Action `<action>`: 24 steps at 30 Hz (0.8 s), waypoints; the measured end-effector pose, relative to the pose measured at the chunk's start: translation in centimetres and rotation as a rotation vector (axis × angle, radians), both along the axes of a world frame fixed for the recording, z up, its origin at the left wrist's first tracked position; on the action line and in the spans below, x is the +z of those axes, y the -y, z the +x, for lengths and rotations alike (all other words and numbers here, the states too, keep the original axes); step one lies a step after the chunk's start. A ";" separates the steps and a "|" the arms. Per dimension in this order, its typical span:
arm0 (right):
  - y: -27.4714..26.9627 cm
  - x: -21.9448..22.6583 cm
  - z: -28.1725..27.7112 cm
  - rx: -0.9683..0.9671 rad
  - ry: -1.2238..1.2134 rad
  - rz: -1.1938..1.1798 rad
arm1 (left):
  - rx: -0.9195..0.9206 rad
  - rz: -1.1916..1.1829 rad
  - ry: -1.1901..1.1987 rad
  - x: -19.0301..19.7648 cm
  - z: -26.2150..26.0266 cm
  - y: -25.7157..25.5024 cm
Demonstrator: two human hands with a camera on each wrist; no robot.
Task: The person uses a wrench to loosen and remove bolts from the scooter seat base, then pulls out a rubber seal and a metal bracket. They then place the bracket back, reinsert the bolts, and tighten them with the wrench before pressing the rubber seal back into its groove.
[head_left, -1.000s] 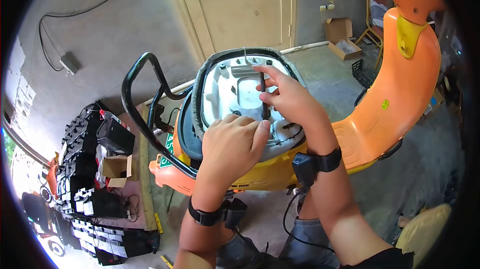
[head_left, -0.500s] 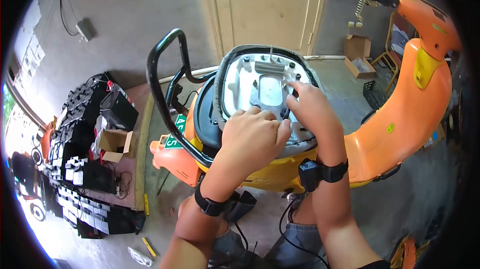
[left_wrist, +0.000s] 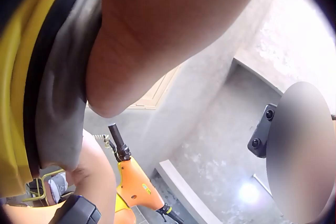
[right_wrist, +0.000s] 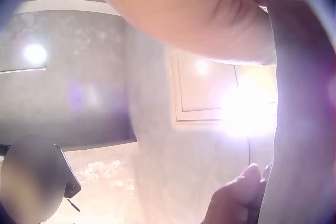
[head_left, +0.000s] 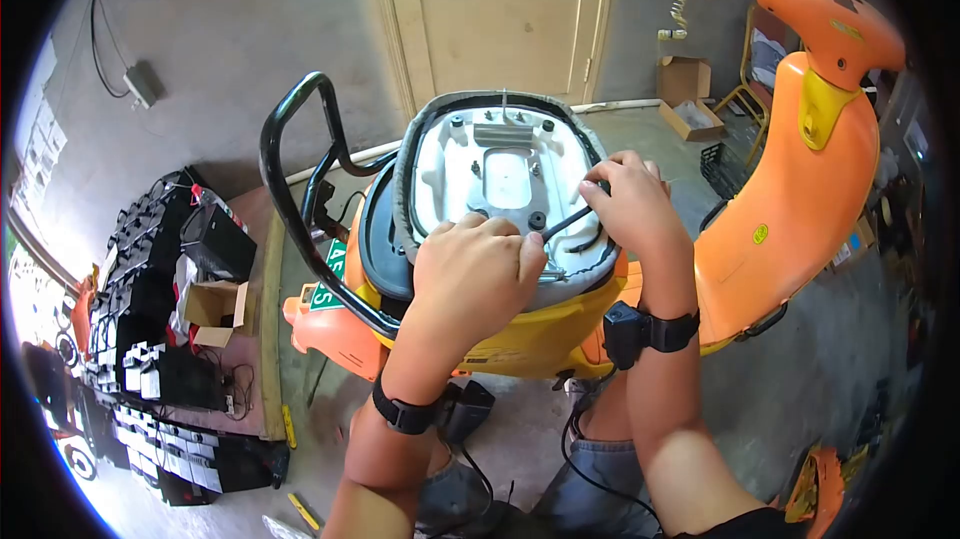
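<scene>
An upturned scooter seat [head_left: 465,149], its white underside facing up inside a grey cover edge, lies across the yellow-orange scooter body. A thin black strip [head_left: 568,226] slants over its near right corner. My right hand [head_left: 640,201] pinches the upper end of that strip beside the seat's right edge. At the near edge, my left hand [head_left: 475,274] has its fingers curled, thumb at the strip's lower end; its fingertips are hidden beneath the hand. In the right wrist view the left thumb [right_wrist: 251,176] shows beside the grey seat cover [right_wrist: 302,108].
A black grab bar [head_left: 275,179] rises left of the seat. The orange front body [head_left: 800,229] and handlebar stand at right. Stacked black batteries [head_left: 150,289] and an open carton [head_left: 215,307] sit on a platform at left. Another carton [head_left: 690,119] is by the door.
My right hand has moved right and toward the seat's edge, swinging the strip from upright to a slant. My left hand keeps its place at the near edge. The head view shifted slightly.
</scene>
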State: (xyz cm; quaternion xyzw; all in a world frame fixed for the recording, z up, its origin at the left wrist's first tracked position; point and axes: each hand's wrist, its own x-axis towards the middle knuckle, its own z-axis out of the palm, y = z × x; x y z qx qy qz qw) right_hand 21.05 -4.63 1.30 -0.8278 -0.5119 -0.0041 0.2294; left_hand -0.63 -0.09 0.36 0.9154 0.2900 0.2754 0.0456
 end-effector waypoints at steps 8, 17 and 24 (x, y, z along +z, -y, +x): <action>1.3 0.5 2.3 0.087 -0.096 0.012 | 0.025 -0.010 0.051 -0.1 0.4 0.0; 5.7 4.8 0.6 0.114 -0.082 -0.099 | 0.016 -0.021 -0.048 0.4 0.1 0.1; 8.6 6.4 -1.0 0.522 -0.225 -0.333 | 0.027 -0.018 -0.035 0.2 0.3 0.0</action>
